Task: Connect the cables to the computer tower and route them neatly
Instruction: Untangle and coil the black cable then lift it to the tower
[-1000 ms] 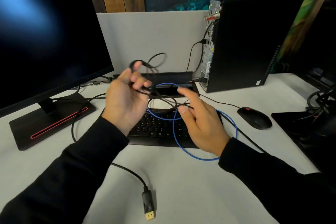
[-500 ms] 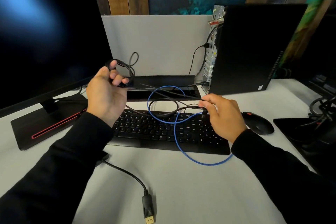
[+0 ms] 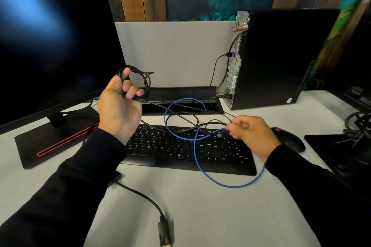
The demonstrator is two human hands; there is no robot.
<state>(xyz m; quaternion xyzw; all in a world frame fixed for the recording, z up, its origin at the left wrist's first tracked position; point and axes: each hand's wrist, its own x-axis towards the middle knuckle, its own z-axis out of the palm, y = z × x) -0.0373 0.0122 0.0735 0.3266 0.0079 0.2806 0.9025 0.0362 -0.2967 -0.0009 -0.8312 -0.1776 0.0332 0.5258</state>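
Your left hand (image 3: 118, 110) is raised, palm toward you, fingers (image 3: 128, 87) curled round a small coil of thin black cable (image 3: 140, 78); the coil loops over the fingertips, in front of the monitor's right edge. From that coil a strand runs down and right over the keyboard (image 3: 180, 146) to your right hand (image 3: 251, 134). Right fingers (image 3: 235, 128) are bunched tight, pinching the black cable above the keyboard's right part; that hand is blurred, so the exact grip point is unclear.

A blue cable (image 3: 230, 185) lies in two loops: one over the keyboard's top edge and the desk slot, one sweeping across the numpad onto the desk (image 3: 200, 216) in front, passing under your right wrist. Black strand crosses the blue loops.

Computer tower (image 3: 281, 56) stands upright at the back right, rear panel facing left, well apart from both hands. Two black cables are already plugged in there: one mid-height, one near the bottom by the cable tray (image 3: 180, 94).

Mouse (image 3: 289, 141) sits just right of your right hand. Monitor (image 3: 50, 46) is at left on its red-striped base. A thicker black cable with a gold-tipped plug (image 3: 165, 232) lies loose on the desk near the bottom edge, running under your left sleeve. A tangle of cables sits at the far right edge.
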